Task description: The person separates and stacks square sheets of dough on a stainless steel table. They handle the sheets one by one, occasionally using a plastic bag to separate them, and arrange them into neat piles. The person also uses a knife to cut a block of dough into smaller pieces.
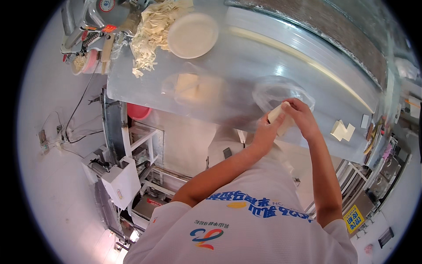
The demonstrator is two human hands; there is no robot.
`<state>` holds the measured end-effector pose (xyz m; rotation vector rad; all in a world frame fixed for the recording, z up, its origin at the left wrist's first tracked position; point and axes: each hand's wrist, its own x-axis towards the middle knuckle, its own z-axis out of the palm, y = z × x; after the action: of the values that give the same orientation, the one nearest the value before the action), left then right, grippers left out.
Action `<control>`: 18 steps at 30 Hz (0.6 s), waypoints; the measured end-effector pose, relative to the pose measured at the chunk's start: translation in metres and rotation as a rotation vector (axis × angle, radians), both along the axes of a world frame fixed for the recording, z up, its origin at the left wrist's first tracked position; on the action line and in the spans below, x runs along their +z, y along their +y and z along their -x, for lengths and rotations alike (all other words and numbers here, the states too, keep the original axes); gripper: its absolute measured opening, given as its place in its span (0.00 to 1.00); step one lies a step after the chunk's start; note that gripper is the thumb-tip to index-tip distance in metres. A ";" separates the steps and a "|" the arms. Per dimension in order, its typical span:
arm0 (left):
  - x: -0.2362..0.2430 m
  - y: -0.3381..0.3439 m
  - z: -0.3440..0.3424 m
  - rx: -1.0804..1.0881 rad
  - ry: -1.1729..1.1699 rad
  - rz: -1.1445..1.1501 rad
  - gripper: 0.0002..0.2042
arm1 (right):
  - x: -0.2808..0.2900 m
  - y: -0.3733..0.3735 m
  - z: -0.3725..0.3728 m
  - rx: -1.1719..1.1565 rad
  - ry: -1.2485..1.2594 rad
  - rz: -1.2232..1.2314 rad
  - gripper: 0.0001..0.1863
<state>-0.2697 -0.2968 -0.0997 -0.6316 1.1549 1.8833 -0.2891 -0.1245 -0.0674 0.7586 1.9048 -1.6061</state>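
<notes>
Both of my hands meet over the near edge of the metal table (pixel 246 105), on a small pale stack of dough sheets (pixel 276 113). My left hand (pixel 265 131) grips it from below left, fingers wrapped round its side. From the right, my right hand (pixel 300 115) has its fingers closed on the upper end of the stack. A crumpled clear plastic bag (pixel 268 91) lies just beyond my hands. Farther left on the table, a square block of pale dough sheets (pixel 187 83) sits in clear plastic.
A heap of cut noodles (pixel 154 26) and a round white plate (pixel 193 36) occupy the far left, beside a metal machine (pixel 105 15). Pale dough pieces (pixel 342 130) lie at right. A long pale strip (pixel 303 57) runs along the back. Under the table stands a white rack (pixel 145 141).
</notes>
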 end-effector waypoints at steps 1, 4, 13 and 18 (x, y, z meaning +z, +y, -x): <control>-0.008 0.005 -0.001 0.074 -0.032 -0.018 0.26 | -0.008 0.002 0.001 0.033 0.023 0.004 0.21; -0.024 0.021 0.005 0.281 -0.113 -0.072 0.27 | -0.031 0.014 0.021 0.272 0.140 -0.076 0.20; -0.077 0.030 0.007 0.377 -0.088 -0.165 0.23 | -0.078 0.000 0.058 0.463 0.276 -0.074 0.23; -0.080 0.009 0.016 0.176 -0.084 -0.097 0.24 | -0.081 -0.013 0.062 0.473 0.313 -0.197 0.22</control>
<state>-0.2853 -0.2879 -0.1799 -0.7708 0.9745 2.0271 -0.3514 -0.1376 -0.1487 0.1040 2.2736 -1.3056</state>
